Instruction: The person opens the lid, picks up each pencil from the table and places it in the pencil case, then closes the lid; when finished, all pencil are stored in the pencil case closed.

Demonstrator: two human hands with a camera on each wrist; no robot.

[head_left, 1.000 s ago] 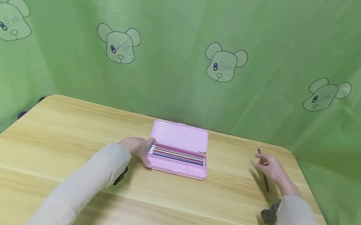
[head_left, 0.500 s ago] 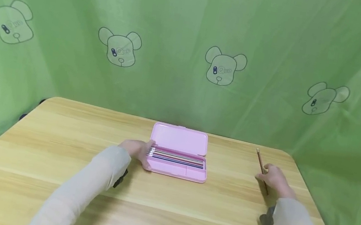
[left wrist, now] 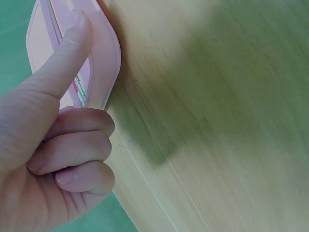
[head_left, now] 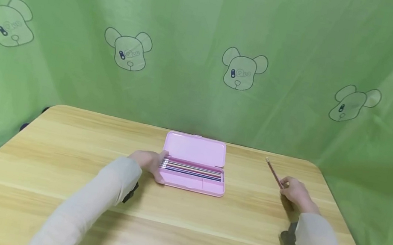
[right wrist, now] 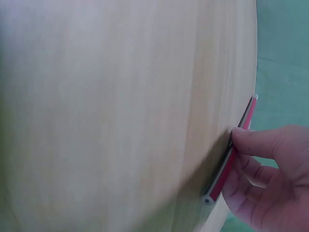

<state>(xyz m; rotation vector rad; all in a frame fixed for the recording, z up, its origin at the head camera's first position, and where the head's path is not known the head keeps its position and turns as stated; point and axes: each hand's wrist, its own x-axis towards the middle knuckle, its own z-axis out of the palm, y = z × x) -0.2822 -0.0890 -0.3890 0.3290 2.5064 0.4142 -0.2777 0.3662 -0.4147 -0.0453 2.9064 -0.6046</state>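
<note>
A pink pencil case (head_left: 175, 179) lies with its lid raised at the back middle of the table in the head view. Several pencils (head_left: 194, 170) lie side by side in its long compartment. My left hand (head_left: 148, 163) holds the case at its left end; in the left wrist view the thumb (left wrist: 67, 58) lies across the case while other fingers are curled. To the right of the case, my right hand (head_left: 296, 192) pinches a red-and-black striped pencil (right wrist: 224, 176) between thumb and fingers. Its light-capped end points away to the far left, and its blunt end faces the right wrist camera.
The wooden table (head_left: 178, 232) has rounded far corners. A green curtain (head_left: 181, 94) printed with bear heads hangs behind it and along both sides. Small compartments (head_left: 213, 187) run along the front of the case.
My right hand has slid down toward the pencil's near end and now has it raised, its far end swung left. The left hand stays on the pencil case.
</note>
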